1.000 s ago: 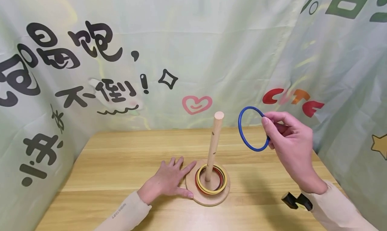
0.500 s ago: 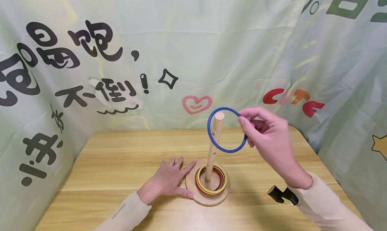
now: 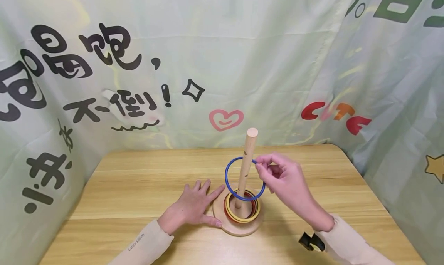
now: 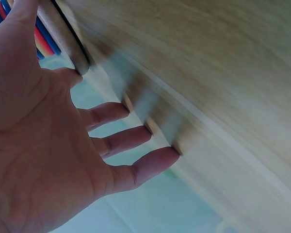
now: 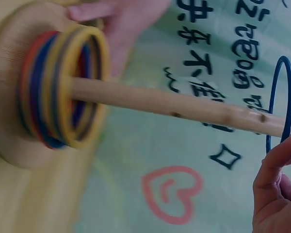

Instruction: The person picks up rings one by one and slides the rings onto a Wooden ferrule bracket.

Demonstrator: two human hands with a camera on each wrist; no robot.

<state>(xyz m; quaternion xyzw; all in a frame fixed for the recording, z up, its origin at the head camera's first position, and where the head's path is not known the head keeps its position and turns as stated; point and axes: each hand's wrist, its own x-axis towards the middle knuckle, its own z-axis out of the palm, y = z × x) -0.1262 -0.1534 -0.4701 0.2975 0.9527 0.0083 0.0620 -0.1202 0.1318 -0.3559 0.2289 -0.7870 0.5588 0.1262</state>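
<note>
1. Pinching the blue ring [image 3: 244, 178] at its rim, our right hand [image 3: 282, 180] holds it around the wooden peg [image 3: 245, 166], partway down, above the stacked rings [image 3: 241, 210].
2. We rest our left hand [image 3: 194, 208] flat on the table [image 3: 132, 192], fingers straight and spread, thumb and forefinger touching the round wooden base [image 3: 239, 228].

Table [image 3: 138, 188]: light wood w/ visible grain, smooth, slight sheen. Peg [image 3: 247, 161] + round base [image 3: 239, 228]: bare pale wood, matt, unpainted. Blue ring [image 3: 231, 190]: looks like thin smooth plastic, semi-gloss. Stacked rings [image 3: 229, 211] yellow/red, same smooth finish. Backdrop [image 3: 243, 57]: thin printed cloth, creased, soft sheen. Sleeves [image 3: 138, 245]: beige knit fabric, matt.
</note>
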